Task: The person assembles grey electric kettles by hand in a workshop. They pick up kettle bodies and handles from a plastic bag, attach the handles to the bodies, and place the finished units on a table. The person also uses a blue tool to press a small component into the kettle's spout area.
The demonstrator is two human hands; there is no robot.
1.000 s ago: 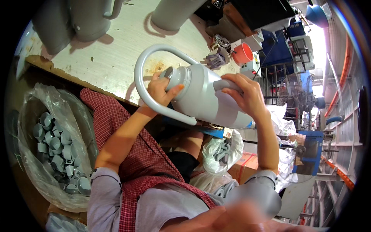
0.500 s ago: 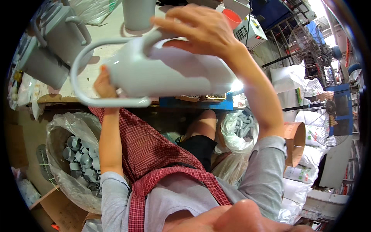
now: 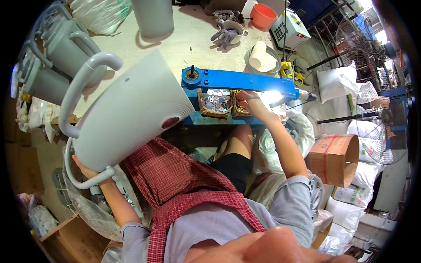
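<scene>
My left hand (image 3: 90,171) grips the lower end of a large grey plastic jug body (image 3: 131,103), partly hidden behind it. The jug body lies tilted at the table's front edge, its wide end toward the right. One thick curved handle (image 3: 72,96) and a thinner looped handle show on it, along with a dark red oval spot (image 3: 170,122) on its side. My right hand (image 3: 253,104) reaches down into a small box of brass-coloured parts (image 3: 239,109), fingers drawn together. What they pinch is hidden. Next to it sits a box of silvery washers (image 3: 216,101).
Above the boxes runs a blue machine arm (image 3: 237,79) with a bright lamp. Other grey jug bodies (image 3: 72,55) stand at the left. A glove in a cup (image 3: 230,34), a red bowl (image 3: 263,16) and a grey bowl (image 3: 263,61) are behind. Bags of parts hang below.
The jug body has swung down and left, turned so its wide end faces right. My right hand has let go of it and moved down to the brass-coloured parts.
</scene>
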